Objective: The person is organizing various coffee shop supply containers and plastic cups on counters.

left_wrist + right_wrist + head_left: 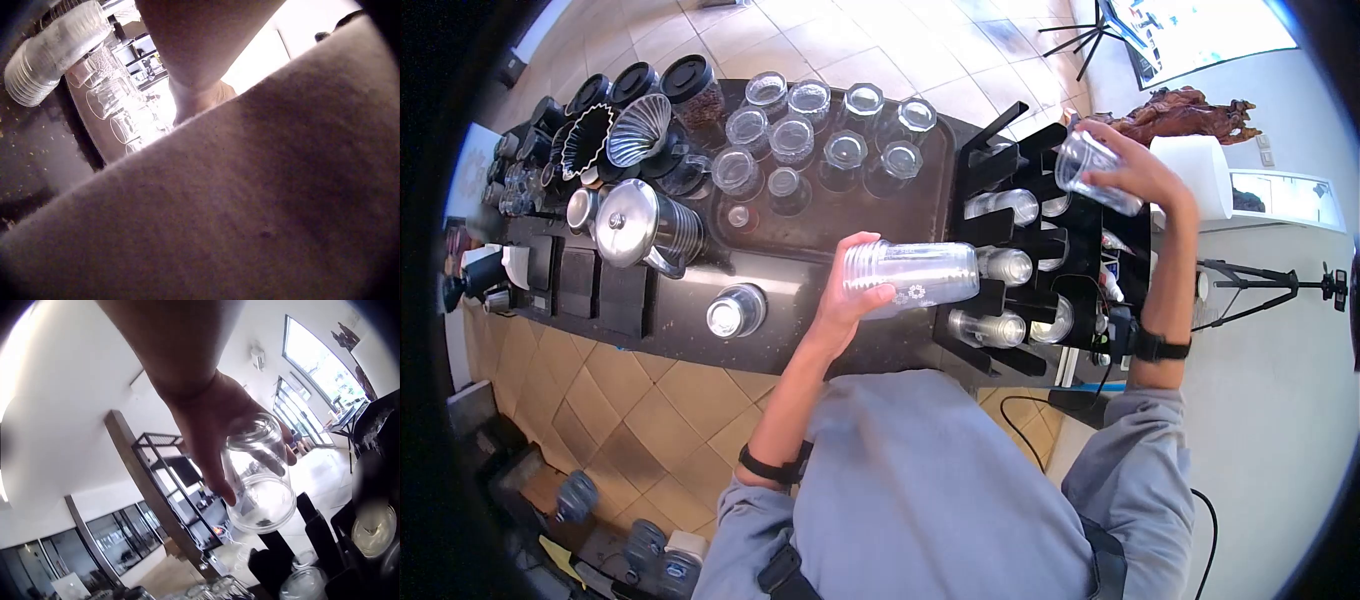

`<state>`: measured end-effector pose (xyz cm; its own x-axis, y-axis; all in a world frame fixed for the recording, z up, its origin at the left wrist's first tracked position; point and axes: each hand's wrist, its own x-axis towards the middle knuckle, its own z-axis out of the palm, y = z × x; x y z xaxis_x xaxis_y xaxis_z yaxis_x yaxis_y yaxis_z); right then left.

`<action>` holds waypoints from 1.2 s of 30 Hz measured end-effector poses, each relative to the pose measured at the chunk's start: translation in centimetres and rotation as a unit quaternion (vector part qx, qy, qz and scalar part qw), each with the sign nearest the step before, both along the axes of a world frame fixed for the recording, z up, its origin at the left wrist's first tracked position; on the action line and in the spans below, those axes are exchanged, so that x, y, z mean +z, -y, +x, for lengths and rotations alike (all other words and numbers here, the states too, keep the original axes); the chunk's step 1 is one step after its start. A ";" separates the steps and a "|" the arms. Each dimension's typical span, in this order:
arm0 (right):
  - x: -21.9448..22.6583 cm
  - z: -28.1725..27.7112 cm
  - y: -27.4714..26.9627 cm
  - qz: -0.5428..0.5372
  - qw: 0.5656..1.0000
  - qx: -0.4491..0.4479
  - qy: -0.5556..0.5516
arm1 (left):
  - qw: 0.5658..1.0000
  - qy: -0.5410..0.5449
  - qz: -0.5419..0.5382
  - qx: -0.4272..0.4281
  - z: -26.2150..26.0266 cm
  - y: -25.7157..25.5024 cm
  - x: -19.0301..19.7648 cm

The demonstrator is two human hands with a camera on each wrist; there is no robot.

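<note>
My left hand (840, 300) holds a nested stack of clear plastic cups (920, 272) sideways over the counter, thumb along its near side. In the left wrist view the ribbed rims of that stack (31, 75) show at upper left. My right hand (1140, 172) grips a clear plastic cup (262, 487) above the far right part of a black cup rack (990, 298). Fingers wrap the cup's sides, its wide rim facing down in the right wrist view. Stacks of clear cups (1005, 207) lie in the rack's slots.
A brown tray (840, 228) carries several upturned glasses (790, 140). Left of it stand a metal-lidded pitcher (650, 225), a ribbed glass dripper (638, 130) and black-lidded jars (690, 85). A metal cup (737, 310) sits by the counter's front edge. A tripod (1270, 285) stands at right.
</note>
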<state>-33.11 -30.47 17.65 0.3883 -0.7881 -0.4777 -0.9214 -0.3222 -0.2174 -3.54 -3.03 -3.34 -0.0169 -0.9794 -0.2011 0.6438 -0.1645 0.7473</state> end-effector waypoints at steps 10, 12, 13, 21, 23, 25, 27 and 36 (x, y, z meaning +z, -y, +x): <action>-10.9 4.4 7.4 0.010 0.975 0.083 -0.205 | 0.999 0.002 0.025 0.037 0.6 -2.2 -0.4; -13.1 4.4 8.6 0.020 0.970 0.119 -0.213 | 0.999 0.003 0.025 0.045 0.7 -2.5 -0.8; -14.2 4.1 9.3 0.021 0.969 0.123 -0.212 | 0.998 0.004 0.028 0.048 0.7 -2.7 -0.7; -13.3 2.6 7.1 -0.050 0.986 0.112 -0.110 | 0.999 0.032 0.029 0.022 0.5 -2.3 -0.5; -9.4 3.1 3.7 -0.127 0.989 0.065 -0.041 | 0.999 0.026 0.023 0.012 0.4 -1.6 0.2; -6.3 3.8 -0.7 -0.185 0.979 0.063 0.053 | 1.000 0.017 0.013 -0.006 -0.1 -0.8 0.3; -3.4 5.8 -6.6 -0.098 0.977 0.071 0.178 | 1.000 0.010 -0.004 -0.028 -0.9 0.4 0.3; -5.1 6.2 -16.6 0.113 0.966 0.175 0.151 | 0.984 0.012 -0.043 -0.172 -3.9 2.5 2.2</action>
